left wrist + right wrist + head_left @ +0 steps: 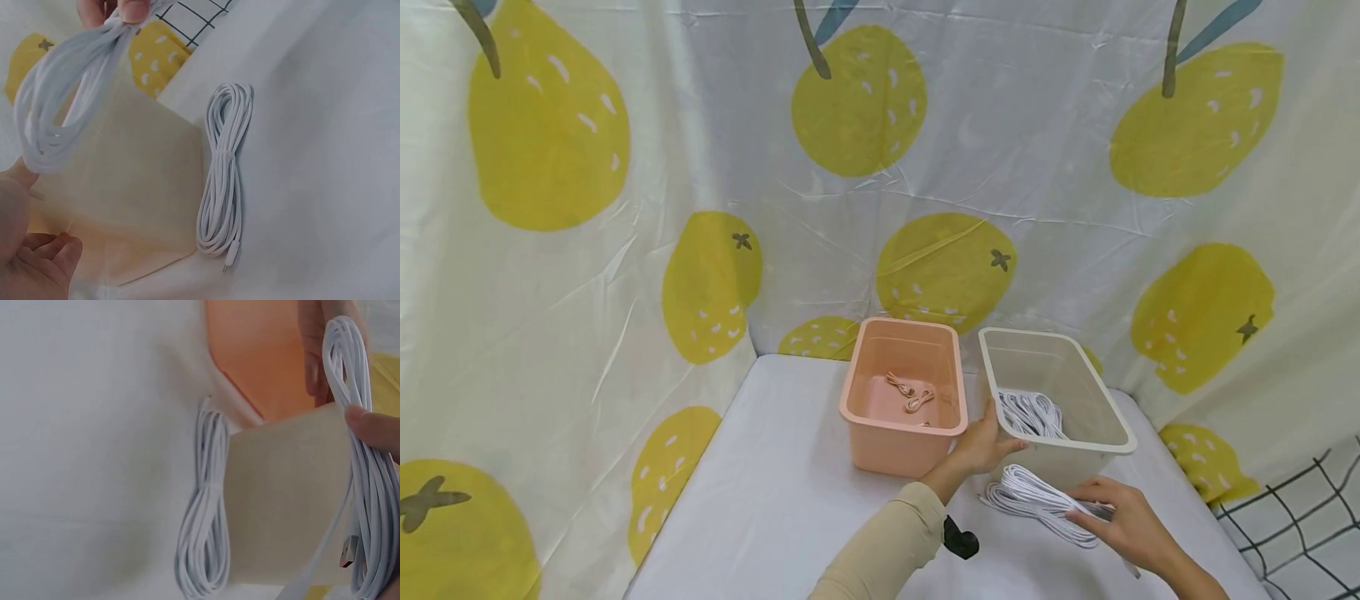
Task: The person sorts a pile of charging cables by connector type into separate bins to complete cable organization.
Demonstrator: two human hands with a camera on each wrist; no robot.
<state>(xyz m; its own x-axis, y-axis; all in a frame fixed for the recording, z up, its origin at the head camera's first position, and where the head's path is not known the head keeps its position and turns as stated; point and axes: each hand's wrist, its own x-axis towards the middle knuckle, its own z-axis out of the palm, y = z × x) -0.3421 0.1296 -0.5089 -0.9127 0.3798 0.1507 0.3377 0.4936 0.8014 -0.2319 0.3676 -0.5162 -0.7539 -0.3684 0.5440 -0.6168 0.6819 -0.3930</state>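
Observation:
My right hand (1123,521) pinches a coiled white USB cable (347,369) just in front of the cream bin (1097,462); its metal plug (349,551) hangs beside the coil. Below it, a second coiled white cable (222,169) lies on the table along the bin's front wall. My left hand (985,446) holds the bin's near left corner, thumb across the front and fingers on the side facing the other bin. Inside the cream bin lie coiled white cables (1033,414).
Left of the cream bin stands a pink bin (902,450) with several small pinkish cables (917,402) in it. A black object (960,538) lies near my left sleeve. Fruit-print curtains surround the white table (760,500); a black wire grid (1300,517) stands at the right.

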